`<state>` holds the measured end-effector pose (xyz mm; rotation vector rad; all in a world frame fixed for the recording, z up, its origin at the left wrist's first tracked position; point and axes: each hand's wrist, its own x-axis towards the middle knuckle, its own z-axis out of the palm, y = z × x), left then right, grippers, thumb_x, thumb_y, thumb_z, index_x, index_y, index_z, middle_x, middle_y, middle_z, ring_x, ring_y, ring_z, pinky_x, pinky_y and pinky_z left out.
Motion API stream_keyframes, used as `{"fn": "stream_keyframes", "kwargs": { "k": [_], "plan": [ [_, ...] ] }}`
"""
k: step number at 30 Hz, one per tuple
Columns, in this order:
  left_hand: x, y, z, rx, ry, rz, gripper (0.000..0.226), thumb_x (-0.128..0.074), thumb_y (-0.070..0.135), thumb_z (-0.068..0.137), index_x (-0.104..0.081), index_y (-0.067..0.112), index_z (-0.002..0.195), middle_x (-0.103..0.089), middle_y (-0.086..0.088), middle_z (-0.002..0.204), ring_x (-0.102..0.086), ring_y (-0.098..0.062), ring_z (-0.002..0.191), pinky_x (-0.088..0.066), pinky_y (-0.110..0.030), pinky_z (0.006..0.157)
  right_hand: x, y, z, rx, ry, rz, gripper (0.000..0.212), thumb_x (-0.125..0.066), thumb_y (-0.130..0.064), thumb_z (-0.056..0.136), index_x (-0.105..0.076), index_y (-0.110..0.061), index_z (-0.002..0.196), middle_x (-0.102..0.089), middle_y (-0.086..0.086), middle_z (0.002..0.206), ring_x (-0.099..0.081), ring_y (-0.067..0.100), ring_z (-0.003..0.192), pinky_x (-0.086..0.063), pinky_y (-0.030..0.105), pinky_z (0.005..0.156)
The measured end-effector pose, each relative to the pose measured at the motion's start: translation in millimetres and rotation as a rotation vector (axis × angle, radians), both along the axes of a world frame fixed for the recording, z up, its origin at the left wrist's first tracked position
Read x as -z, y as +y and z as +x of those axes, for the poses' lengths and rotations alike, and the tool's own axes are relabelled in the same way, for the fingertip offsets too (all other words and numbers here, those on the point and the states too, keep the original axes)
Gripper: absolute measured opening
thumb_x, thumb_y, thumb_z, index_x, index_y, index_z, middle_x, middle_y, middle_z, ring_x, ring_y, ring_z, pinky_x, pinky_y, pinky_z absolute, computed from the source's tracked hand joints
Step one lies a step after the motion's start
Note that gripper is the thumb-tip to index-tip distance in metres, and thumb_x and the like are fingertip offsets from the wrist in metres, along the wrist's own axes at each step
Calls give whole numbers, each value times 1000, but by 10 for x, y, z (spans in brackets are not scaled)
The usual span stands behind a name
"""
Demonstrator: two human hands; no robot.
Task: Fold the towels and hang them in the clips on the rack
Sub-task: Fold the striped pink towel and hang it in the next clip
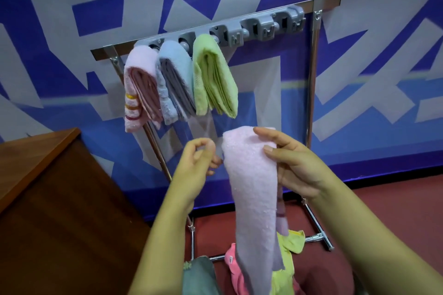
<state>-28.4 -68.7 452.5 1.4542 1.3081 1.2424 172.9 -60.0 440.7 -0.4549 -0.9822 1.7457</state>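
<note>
My right hand (294, 165) pinches the top of a pale pink towel (254, 189), thumb in front and fingers behind, so the cloth hangs down in a long narrow strip in front of the rack (314, 93). My left hand (194, 163) is loosely curled just beside the towel's left edge; I cannot tell whether it grips a corner or nothing at all. Three towels already hang at the left end of the clip bar (239, 31): a striped pink towel (140, 93), a blue towel (176, 79) and a green towel (214, 74). The clips to the right of the green one look free.

The risk I see is in the fold. The strip hangs long and is held by one hand only at the top, so if I lift it to a clip now, the loose tail could unfold or drag the towel out of the clip. A thick bunched top might also jam or miss the next clip. Reaching up could brush the green towel and loosen it. More towels lie in a pile on the floor (290, 244) below, and a dropped one would land among them.
</note>
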Motion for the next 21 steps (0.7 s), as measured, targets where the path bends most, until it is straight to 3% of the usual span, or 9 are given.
{"fn": "stream_keyframes", "kwargs": {
  "k": [3,6,10,12,15,17,19,21],
  "plan": [
    [143,-97,-5,155,-25,-21,66,-57,73,68,-46,40,124,-69,7,106,-65,-5,100,-48,-31,90,-24,-17,-16,-8,-22,11,33,-72,-11,62,-76,-22,93,-70,-1,94,-60,22,87,-54,36,71],
    [128,-92,32,244,-152,6,84,-74,66,57,-38,47,129,-69,2,114,-62,-14,111,-50,-32,92,-92,-28,-46,-20,48,-29,28,-60,-5,69,-77,-19,87,-72,1,89,-67,16,78,-57,29,69],
    [51,-129,106,333,-255,67,82,-82,30,67,-33,52,129,-72,-10,106,-64,-21,108,-53,-27,83,-223,8,-24,11,160,-98,31,-53,-2,73,-77,-17,87,-72,5,93,-68,15,78,-57,28,73],
    [11,-149,132,344,-252,91,76,-72,9,74,-36,49,128,-73,-6,102,-66,-17,104,-53,-26,82,-251,57,4,27,211,-157,31,-64,-3,69,-77,-18,93,-65,10,109,-64,18,93,-53,31,85],
    [-109,-114,183,358,-227,156,61,-72,9,73,-52,41,121,-71,0,109,-64,-14,106,-52,-26,83,-243,98,29,-9,290,-190,60,-83,-7,55,-70,-17,112,-50,14,132,-46,25,124,-37,42,103],
    [-241,-75,239,318,-227,205,50,-73,11,72,-61,38,112,-70,7,108,-64,-10,102,-53,-24,81,-207,96,45,-27,262,-147,72,-84,-22,59,-59,-26,127,-52,16,137,-47,30,129,-38,46,106],
    [-372,-43,303,281,-257,219,41,-72,9,74,-66,37,104,-70,7,97,-63,-9,92,-53,-23,75,-197,68,76,-12,128,-84,85,-85,-44,55,-50,-37,133,-67,11,114,-64,26,105,-51,39,90],
    [-477,-24,353,278,-308,199,36,-70,9,76,-66,31,104,-70,4,88,-63,-9,83,-53,-21,66,-236,-22,119,6,-12,14,88,-79,-63,50,-45,-49,130,-69,1,85,-64,13,75,-53,28,69]
  ]
}}
